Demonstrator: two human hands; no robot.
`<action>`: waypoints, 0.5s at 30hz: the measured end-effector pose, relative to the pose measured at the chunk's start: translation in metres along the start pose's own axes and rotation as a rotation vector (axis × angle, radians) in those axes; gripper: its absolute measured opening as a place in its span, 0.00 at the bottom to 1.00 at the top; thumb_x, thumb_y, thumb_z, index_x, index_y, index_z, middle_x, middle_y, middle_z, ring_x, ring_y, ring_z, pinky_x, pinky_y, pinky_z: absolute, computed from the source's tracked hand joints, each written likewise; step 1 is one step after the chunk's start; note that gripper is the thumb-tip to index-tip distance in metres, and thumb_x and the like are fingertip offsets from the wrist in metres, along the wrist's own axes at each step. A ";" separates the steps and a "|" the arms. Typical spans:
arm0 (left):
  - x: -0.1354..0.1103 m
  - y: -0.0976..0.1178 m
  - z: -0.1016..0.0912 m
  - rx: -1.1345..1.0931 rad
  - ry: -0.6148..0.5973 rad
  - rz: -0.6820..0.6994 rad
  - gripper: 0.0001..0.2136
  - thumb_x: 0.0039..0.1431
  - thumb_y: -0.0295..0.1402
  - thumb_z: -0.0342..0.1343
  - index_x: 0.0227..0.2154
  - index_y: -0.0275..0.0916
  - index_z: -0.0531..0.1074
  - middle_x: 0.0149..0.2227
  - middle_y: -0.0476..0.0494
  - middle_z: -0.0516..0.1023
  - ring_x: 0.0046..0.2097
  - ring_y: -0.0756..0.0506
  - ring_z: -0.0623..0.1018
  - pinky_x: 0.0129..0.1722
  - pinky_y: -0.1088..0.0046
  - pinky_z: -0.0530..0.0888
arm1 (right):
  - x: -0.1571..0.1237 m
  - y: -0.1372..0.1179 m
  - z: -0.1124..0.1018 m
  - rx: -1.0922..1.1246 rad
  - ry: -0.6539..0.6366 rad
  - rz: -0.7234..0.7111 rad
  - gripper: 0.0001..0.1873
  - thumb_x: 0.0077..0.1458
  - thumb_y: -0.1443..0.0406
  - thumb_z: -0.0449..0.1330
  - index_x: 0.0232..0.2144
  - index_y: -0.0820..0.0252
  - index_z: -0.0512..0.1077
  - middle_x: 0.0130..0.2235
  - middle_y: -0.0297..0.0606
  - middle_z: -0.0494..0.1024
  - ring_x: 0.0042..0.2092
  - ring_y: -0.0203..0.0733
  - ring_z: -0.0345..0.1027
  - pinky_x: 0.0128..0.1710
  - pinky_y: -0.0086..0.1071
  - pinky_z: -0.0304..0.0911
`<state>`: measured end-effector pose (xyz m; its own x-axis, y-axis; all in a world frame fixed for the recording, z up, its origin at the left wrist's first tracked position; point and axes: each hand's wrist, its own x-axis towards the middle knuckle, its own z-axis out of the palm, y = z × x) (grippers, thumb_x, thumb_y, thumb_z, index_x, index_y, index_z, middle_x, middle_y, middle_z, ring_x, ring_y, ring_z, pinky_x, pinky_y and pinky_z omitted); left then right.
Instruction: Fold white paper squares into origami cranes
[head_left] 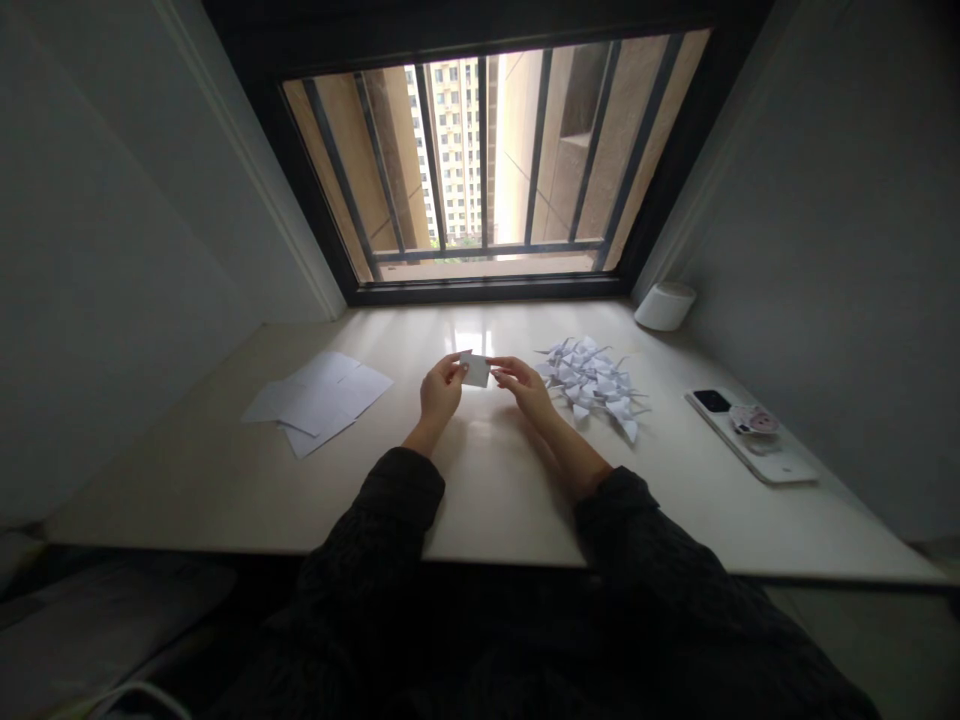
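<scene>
A small, roughly square piece of folded paper (475,371) is held up above the middle of the white sill. My left hand (442,385) pinches its left side between thumb and fingers. At its right edge, my right hand (523,385) grips it with the fingertips. Just right of my right hand lies a heap of white folded paper cranes (589,375). Off to the left of my left hand, loose sheets of white paper (330,395) overlap one another on the sill.
A white phone (754,440) with a round grip on its back lies at the right. A white cylindrical object (665,306) leans near the right wall. Behind the sill (495,500) is a dark-framed window (487,290) with bars. Walls close in both sides.
</scene>
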<state>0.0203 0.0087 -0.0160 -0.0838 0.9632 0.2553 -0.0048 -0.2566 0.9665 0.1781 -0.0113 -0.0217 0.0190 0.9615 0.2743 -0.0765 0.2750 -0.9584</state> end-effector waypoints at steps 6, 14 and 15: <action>-0.007 0.004 0.000 0.328 -0.135 0.141 0.13 0.52 0.34 0.59 0.42 0.49 0.77 0.30 0.49 0.78 0.29 0.48 0.72 0.32 0.72 0.68 | -0.002 0.007 0.005 0.008 -0.025 0.023 0.18 0.42 0.55 0.66 0.37 0.52 0.70 0.33 0.33 0.77 0.34 0.39 0.70 0.35 0.34 0.65; -0.004 0.006 0.004 -0.022 -0.140 -0.045 0.24 0.45 0.35 0.65 0.48 0.42 0.72 0.27 0.48 0.77 0.29 0.48 0.76 0.34 0.73 0.71 | 0.001 0.008 0.002 0.011 0.067 0.046 0.21 0.40 0.56 0.67 0.40 0.55 0.76 0.36 0.36 0.78 0.31 0.38 0.71 0.36 0.36 0.68; -0.004 0.006 0.005 -0.042 -0.165 -0.056 0.24 0.46 0.36 0.65 0.49 0.41 0.71 0.28 0.48 0.78 0.30 0.48 0.77 0.34 0.72 0.71 | 0.001 0.007 0.002 0.028 0.091 0.048 0.24 0.40 0.56 0.67 0.42 0.55 0.76 0.38 0.37 0.79 0.33 0.40 0.73 0.37 0.36 0.68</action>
<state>0.0252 0.0039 -0.0109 0.0828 0.9752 0.2052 -0.0464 -0.2020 0.9783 0.1755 -0.0084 -0.0279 0.1049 0.9702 0.2186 -0.1071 0.2296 -0.9674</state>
